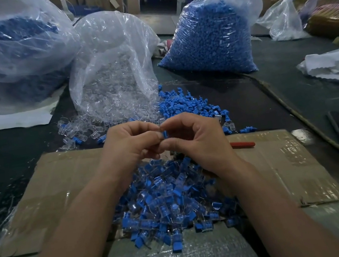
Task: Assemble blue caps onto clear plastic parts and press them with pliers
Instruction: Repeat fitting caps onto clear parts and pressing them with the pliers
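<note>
Near me, a heap of capped pieces [168, 197], blue in clear plastic, sits mid-cardboard [62, 189], with bare board on both sides. Above it my left hand [129, 145] and right hand [197, 139] meet, both pinching one small blue cap [165, 134]. A red pliers handle [242, 145] lies just beside my right hand. Past the cardboard's far edge, loose caps [184, 103] and clear parts [80, 129] spill from open bags [115, 70] on the dark surface [248, 98].

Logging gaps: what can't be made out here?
Head view:
1. Blue cap: fingers of left hand and right hand cover most of it; any clear part there is hidden.
2. Red handle: right hand hides the rest, tool unconfirmed.
3. Far-left bag: crinkled plastic blurs its blue contents.
</note>
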A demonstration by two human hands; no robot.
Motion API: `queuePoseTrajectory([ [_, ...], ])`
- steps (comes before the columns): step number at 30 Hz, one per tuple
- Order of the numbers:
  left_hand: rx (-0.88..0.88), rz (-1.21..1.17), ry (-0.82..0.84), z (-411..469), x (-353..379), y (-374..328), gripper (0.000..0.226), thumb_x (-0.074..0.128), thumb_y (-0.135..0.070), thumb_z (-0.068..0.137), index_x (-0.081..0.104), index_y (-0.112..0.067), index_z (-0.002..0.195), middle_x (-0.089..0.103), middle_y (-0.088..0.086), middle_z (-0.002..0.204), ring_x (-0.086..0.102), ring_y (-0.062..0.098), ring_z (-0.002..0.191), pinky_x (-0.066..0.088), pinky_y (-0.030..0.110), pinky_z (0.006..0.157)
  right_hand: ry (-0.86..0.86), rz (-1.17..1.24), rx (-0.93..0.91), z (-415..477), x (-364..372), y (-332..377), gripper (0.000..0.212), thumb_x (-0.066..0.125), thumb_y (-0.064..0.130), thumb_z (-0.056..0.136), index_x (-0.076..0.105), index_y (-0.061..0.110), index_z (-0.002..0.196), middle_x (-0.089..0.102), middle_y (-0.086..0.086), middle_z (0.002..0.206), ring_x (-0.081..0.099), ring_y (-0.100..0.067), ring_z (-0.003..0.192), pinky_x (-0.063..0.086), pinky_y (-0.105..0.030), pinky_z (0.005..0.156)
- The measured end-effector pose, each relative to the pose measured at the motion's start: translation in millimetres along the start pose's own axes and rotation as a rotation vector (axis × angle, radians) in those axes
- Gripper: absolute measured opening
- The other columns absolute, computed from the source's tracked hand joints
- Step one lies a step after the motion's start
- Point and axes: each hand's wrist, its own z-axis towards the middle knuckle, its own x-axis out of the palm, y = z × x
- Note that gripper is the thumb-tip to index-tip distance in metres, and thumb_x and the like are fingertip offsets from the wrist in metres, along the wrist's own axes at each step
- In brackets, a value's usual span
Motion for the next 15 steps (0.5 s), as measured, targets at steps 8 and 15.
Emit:
queuePoseTrajectory([
  [8,-0.047,-0.097,0.044,0.0,-1.6,0.3,0.009,0.065,0.001,0.063,0.063,-0.003,0.071,0.064,0.005,0.054,0.060,0.011,0.045,0.048,0.018,0.043,-0.085,-0.058,-0.160,-2.1,1.5,-3.7,0.031,0.072,0.003,0.073,0.064,0.026,0.092,0.064,0.017,0.083,0.064,0.002,0.079,0.050,-0.013,0.072],
  [15,-0.073,-0.158,0.085,-0.3,-2.7,0.2,0.017,0.065,-0.006,0.057,0.064,-0.001,0.073,0.066,0.009,0.058,0.062,0.013,0.048,0.049,0.018,0.044,-0.127,-0.075,-0.187,-2.1,-1.0,-6.5,0.032,0.073,0.003,0.071,0.065,0.018,0.097,0.063,0.018,0.080,0.064,0.003,0.076,0.050,-0.011,0.069],
])
